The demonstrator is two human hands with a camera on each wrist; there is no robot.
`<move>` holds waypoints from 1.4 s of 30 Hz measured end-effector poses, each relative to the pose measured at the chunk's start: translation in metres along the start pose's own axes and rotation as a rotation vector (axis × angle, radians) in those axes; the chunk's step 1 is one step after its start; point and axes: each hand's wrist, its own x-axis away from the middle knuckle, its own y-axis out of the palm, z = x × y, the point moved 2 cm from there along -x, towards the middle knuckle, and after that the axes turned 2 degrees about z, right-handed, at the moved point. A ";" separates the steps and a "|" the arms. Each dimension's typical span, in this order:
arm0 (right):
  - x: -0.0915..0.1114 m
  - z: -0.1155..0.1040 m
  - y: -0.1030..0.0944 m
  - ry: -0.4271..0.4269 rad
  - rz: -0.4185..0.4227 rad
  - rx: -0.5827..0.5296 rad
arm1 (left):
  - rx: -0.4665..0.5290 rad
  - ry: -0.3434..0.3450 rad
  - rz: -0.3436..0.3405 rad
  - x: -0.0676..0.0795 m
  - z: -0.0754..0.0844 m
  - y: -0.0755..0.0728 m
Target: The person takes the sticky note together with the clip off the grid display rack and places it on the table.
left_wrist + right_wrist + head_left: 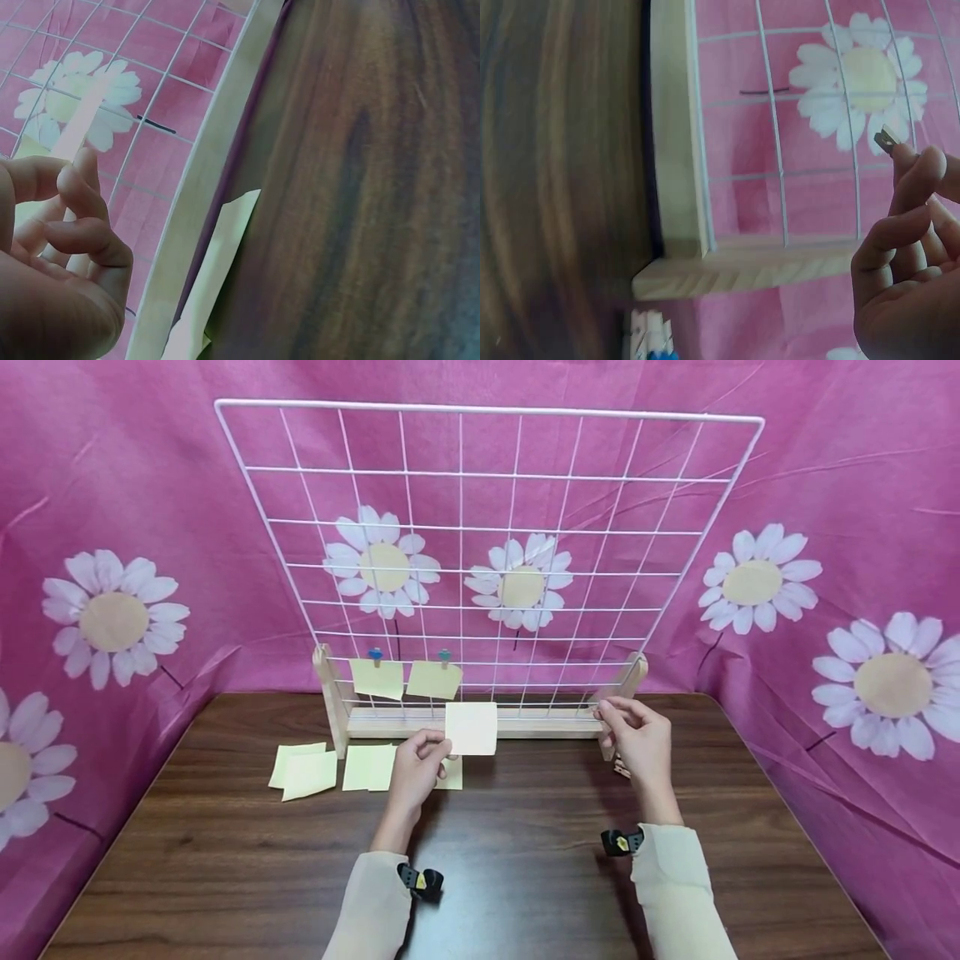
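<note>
My left hand [415,770] pinches a pale yellow sticky note [472,728] by its left edge, in front of the grid's lower part. In the left wrist view the note [81,124] appears nearly edge-on. Near the right post of the stand, my right hand [641,745] pinches a small clothespin [886,139], whose tip pokes out past the fingertips in the right wrist view. Two yellow notes [378,680] [435,681] hang on the white wire grid [491,411], under a blue-topped clip [375,654] and a teal-topped clip [445,656].
A wooden stand [525,723] carries the grid upright on the dark wooden table [525,860]. Loose yellow notes [310,777] lie at the left front, others [367,768] partly behind the left hand. Small clothespins [652,334] lie by the right post. Pink flowered cloth [847,468] surrounds the table.
</note>
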 end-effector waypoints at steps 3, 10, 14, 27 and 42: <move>0.000 0.007 -0.006 0.046 -0.011 0.007 | 0.004 -0.014 0.003 0.001 -0.002 -0.001; 0.002 0.021 -0.021 0.075 0.004 0.035 | 0.011 -0.030 -0.003 0.003 -0.008 -0.002; 0.003 0.024 -0.026 0.108 0.006 0.013 | 0.002 -0.039 -0.013 0.004 -0.012 -0.003; 0.003 0.034 -0.043 0.210 0.019 0.056 | -0.116 -0.036 -0.050 0.007 -0.020 -0.006; 0.001 0.050 -0.060 0.258 -0.032 0.141 | -0.162 -0.102 -0.076 0.008 -0.027 -0.004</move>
